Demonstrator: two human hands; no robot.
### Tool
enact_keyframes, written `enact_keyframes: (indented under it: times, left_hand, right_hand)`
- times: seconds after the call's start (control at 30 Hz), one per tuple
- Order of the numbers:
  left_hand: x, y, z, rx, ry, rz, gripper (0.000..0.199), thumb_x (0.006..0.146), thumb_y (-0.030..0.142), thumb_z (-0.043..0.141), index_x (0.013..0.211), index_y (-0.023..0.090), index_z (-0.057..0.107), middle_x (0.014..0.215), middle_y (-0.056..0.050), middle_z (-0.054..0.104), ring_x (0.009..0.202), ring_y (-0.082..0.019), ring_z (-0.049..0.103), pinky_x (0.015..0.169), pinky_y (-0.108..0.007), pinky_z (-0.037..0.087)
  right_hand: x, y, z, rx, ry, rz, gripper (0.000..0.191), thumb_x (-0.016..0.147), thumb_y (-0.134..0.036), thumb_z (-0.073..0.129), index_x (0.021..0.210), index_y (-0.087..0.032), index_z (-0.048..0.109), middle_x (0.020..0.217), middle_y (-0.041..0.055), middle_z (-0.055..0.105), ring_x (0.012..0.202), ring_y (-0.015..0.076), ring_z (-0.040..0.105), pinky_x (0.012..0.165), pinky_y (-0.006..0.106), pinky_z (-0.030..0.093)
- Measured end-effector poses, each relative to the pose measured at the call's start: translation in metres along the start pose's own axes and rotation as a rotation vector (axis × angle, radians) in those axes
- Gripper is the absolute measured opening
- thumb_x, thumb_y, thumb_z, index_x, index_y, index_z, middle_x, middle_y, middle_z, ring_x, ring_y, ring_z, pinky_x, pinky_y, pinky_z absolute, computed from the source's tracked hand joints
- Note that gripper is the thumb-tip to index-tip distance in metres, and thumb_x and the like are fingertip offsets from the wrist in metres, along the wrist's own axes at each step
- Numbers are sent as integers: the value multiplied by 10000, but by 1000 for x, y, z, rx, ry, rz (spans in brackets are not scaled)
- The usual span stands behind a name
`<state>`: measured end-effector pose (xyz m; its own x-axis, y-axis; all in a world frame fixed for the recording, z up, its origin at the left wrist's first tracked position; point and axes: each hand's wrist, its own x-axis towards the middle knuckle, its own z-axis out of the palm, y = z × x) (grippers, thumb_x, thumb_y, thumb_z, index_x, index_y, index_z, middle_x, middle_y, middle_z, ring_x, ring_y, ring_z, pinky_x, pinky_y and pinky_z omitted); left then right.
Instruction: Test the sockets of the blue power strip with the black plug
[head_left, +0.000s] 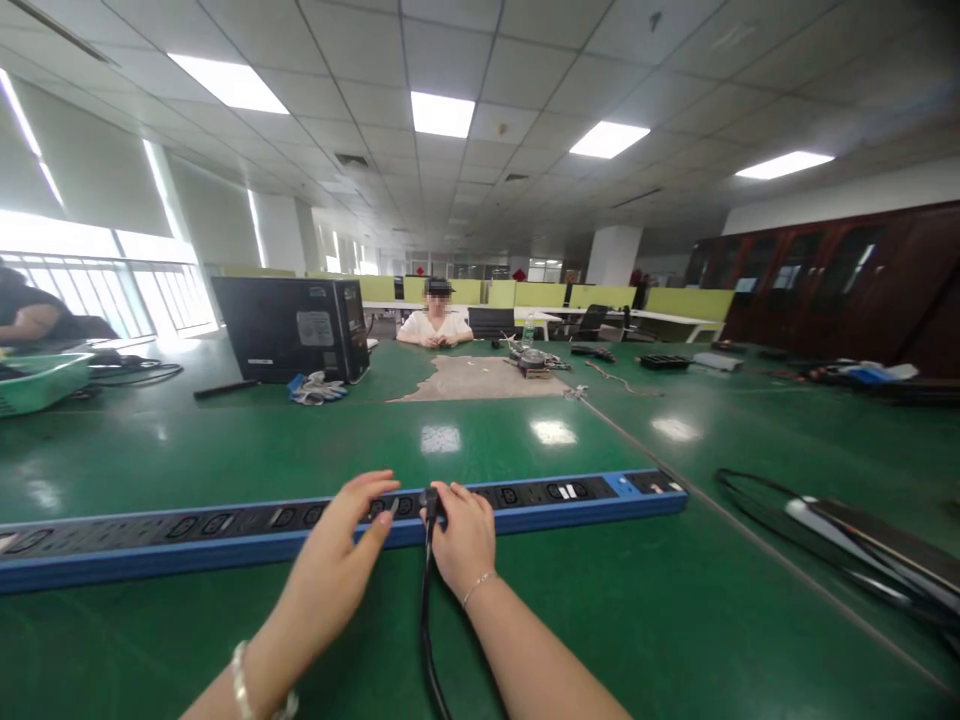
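Observation:
A long blue power strip (259,545) with black sockets along its top lies across the green table. Near its middle, my right hand (461,525) grips the black plug of a power cord (426,620), which sits at one of the sockets. Whether the plug is fully seated I cannot tell. The cord runs down toward me and out of the bottom of the view. My left hand (341,545) hovers over the strip just left of the plug, thumb and fingers apart, holding nothing.
A black computer case (289,330) stands at the back left, with gloves (316,388) beside it. A green basket (45,385) is at far left. Cables and a dark device (885,545) lie at right. A person (435,322) sits across the table; another is at far left.

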<state>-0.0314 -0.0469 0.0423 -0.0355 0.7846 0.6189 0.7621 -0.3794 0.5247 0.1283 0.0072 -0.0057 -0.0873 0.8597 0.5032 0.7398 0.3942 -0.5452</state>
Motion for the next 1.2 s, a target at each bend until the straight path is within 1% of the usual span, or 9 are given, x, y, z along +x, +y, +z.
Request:
enact_keyframes:
  times: [0.13, 0.23, 0.33, 0.43, 0.53, 0.77, 0.93, 1.07, 1.2]
  left_hand:
    - [9, -15, 44, -15, -272, -16, 468, 767, 128, 404, 1209, 188, 547, 1242, -66, 596, 1158, -192, 540, 1039, -392, 395]
    - [12, -22, 56, -2, -360, 20, 464, 814, 185, 409, 1267, 217, 504, 1242, -56, 602, 1129, -184, 559, 1014, -383, 409]
    - [12, -20, 60, 91, -344, 79, 459, 827, 184, 412, 1272, 249, 504, 1207, -51, 622, 1101, -175, 567, 981, -371, 418]
    - [11, -13, 64, 231, -271, 58, 454, 817, 144, 430, 1234, 290, 535, 1159, -39, 648, 1059, -179, 585, 923, -370, 429]
    - [12, -8, 69, 288, -229, 32, 412, 830, 143, 445, 1186, 315, 561, 1160, -23, 650, 1057, -182, 589, 882, -364, 429]
    - [13, -4, 69, 306, -208, 44, 345, 839, 158, 456, 1138, 279, 579, 1124, -25, 667, 1036, -189, 596, 856, -355, 419]
    - [11, -4, 69, 284, -190, 91, 325, 859, 194, 452, 1155, 271, 563, 1112, -28, 668, 1007, -187, 602, 841, -340, 420]
    - [11, -4, 71, 288, -195, 99, 311, 885, 225, 426, 1164, 282, 553, 1101, -28, 669, 1007, -196, 602, 833, -352, 416]
    - [11, -2, 71, 292, -192, 87, 309, 888, 224, 427, 1164, 285, 552, 1097, -33, 670, 1013, -193, 601, 844, -353, 411]
  right_hand:
    - [-2, 2, 0, -22, -2, -19, 367, 844, -278, 475, 1197, -264, 570, 1173, 21, 642, 1189, 162, 490, 1008, 328, 274]
    - [-1, 2, -1, -13, -24, -36, 409, 816, -254, 485, 1217, -264, 561, 1197, 8, 629, 1190, 162, 486, 1019, 326, 274]
    - [1, 1, -4, -1, -36, -18, 438, 789, -172, 453, 1196, -272, 582, 1177, -10, 641, 1167, 154, 497, 1011, 318, 286]
    - [4, 0, -5, -1, -38, 1, 444, 768, -124, 434, 1146, -275, 611, 1118, -19, 666, 1144, 148, 509, 991, 313, 304]
    - [3, 1, -4, -11, -27, -7, 398, 787, -154, 443, 1128, -266, 615, 1111, -14, 668, 1142, 161, 508, 986, 325, 311]
    - [0, 5, -1, -129, 31, 11, 325, 846, -239, 425, 1094, -271, 631, 1242, -18, 601, 1215, 197, 450, 1044, 389, 239]
    - [1, 9, -12, -183, -59, -68, 329, 852, -273, 427, 1125, -275, 611, 1252, -21, 594, 1216, 183, 448, 1025, 372, 267]
    - [2, 15, -23, -186, -179, -210, 464, 790, -297, 527, 1250, -239, 524, 1341, 4, 519, 1263, 200, 401, 1054, 370, 244]
    - [3, 17, -23, -210, -197, -202, 479, 797, -299, 535, 1270, -226, 515, 1356, 17, 503, 1276, 204, 388, 1063, 373, 234]
